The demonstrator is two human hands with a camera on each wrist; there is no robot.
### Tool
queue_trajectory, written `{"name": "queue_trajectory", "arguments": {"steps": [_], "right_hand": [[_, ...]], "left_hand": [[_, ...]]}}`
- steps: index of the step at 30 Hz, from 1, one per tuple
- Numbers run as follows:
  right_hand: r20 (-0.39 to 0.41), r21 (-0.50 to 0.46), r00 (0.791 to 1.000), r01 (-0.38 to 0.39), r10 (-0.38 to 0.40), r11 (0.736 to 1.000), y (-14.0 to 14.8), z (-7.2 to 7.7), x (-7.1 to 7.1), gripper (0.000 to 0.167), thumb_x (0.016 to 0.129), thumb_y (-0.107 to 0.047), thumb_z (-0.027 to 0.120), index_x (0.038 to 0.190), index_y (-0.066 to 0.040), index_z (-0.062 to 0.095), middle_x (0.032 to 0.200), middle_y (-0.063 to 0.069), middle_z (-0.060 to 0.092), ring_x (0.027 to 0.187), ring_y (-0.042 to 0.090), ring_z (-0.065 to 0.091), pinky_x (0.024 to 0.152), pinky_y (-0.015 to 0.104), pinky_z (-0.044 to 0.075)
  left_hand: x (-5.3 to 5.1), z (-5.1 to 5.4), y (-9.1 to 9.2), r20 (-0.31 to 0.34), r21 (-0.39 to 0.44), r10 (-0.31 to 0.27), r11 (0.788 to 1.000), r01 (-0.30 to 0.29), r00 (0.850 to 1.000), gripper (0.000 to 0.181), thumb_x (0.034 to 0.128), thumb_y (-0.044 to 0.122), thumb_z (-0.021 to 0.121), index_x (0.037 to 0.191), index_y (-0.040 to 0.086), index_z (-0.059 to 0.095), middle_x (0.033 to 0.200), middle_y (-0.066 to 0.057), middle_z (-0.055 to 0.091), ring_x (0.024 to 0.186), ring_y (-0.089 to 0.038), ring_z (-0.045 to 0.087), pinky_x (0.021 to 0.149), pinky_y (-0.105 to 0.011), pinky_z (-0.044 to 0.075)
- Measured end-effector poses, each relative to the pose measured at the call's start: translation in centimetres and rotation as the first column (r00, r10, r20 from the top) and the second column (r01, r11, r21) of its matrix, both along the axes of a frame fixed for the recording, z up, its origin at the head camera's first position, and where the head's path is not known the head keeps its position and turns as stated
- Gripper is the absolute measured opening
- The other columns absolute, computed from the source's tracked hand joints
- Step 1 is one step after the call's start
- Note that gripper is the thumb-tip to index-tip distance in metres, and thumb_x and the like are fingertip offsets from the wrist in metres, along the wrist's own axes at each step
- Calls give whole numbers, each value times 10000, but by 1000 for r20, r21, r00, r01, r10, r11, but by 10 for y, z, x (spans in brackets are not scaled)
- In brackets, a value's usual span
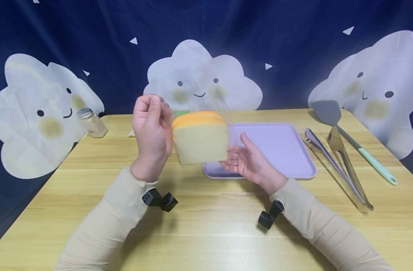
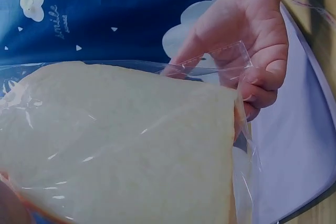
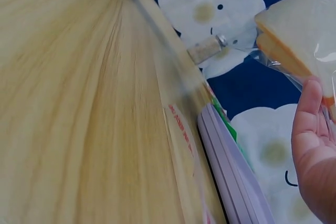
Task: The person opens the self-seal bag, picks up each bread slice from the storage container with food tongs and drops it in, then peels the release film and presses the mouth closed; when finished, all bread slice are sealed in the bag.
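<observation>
Above the table, sliced bread with an orange crust hangs in a clear plastic bag. My left hand pinches the bag's left edge with thumb and curled fingers. At the lower right corner, the fingers of my right hand touch the bag, with the thumb standing up apart from it. The left wrist view shows the pale slice face up close, and a loose flap of film lies before the right hand. In the right wrist view, the bread is partly out of frame.
A lilac tray lies behind the right hand. To its right are metal tongs and a spatula with a mint handle. A lidded jar stands at the far left edge. Something green shows behind the bread.
</observation>
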State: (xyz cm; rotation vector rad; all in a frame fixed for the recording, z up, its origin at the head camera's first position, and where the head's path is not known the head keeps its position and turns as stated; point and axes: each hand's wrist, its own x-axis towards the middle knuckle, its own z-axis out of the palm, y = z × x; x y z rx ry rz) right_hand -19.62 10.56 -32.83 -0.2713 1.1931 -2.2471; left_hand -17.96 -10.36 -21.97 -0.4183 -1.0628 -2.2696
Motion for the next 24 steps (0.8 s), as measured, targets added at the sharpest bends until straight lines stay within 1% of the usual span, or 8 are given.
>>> {"name": "queue_trajectory", "arguments": {"steps": [4,7,10,12,14,19,21,24], "right_hand": [[-76,19,997,-5,7,1000,1,-1,0,512,949,-553,309,1033,-71,461,798,-3,622,809,172,642,789,259,521],[-164,11,986,-14,15,1000,2,-4,0,463,927,-486,459,1107,-60,450,906,-2,657,897,175,646,836,264,508],[-235,34,972,-4,12,999,1,-7,-1,685,816,-391,678,1265,29,377,984,-17,654,932,156,640,867,261,494],[-270,84,963,9,14,996,0,-8,0,840,756,-289,758,1347,87,294,1014,-23,635,934,143,629,882,253,481],[-295,164,956,45,5,985,-3,-8,1,890,738,-184,764,1385,110,227,1023,-30,616,928,139,622,877,246,477],[-352,322,935,156,-34,934,-10,-8,4,663,732,19,645,1329,93,366,955,-37,625,898,159,606,844,270,478],[-371,356,927,189,-47,915,-12,-7,5,621,725,34,642,1298,89,411,945,-28,640,905,181,606,843,291,480],[-380,359,921,232,-86,904,-13,-6,5,642,704,64,653,1310,46,441,1014,38,672,939,205,624,864,318,482]], "left_hand": [[0,1,-2,-7,-14,3,1000,-3,1000,229,969,-11,378,773,53,479,726,-42,450,653,-117,433,611,-158,405],[1,1,-4,-14,-33,16,999,-17,1000,226,972,0,380,781,68,477,725,-29,453,652,-114,430,615,-172,393],[1,1,-4,-11,-23,22,999,-23,1000,227,972,5,385,775,70,479,719,-29,450,644,-117,423,606,-181,369],[1,1,-3,-2,-14,21,1000,-21,1000,228,970,3,388,769,64,478,709,-35,442,629,-124,416,596,-188,350],[1,0,0,11,-7,18,1000,-18,1000,231,967,-2,392,760,59,476,702,-43,439,618,-125,414,582,-185,340],[2,-2,5,34,-27,17,1000,-16,999,231,962,-11,402,756,64,474,703,-44,452,592,-111,414,541,-168,315],[2,-3,6,40,-37,19,999,-18,999,224,961,-8,410,760,67,476,707,-39,455,582,-103,403,529,-161,304],[2,-4,6,53,-58,29,998,-26,998,218,959,-3,420,765,78,475,691,-24,444,534,-83,361,525,-155,301]]}}
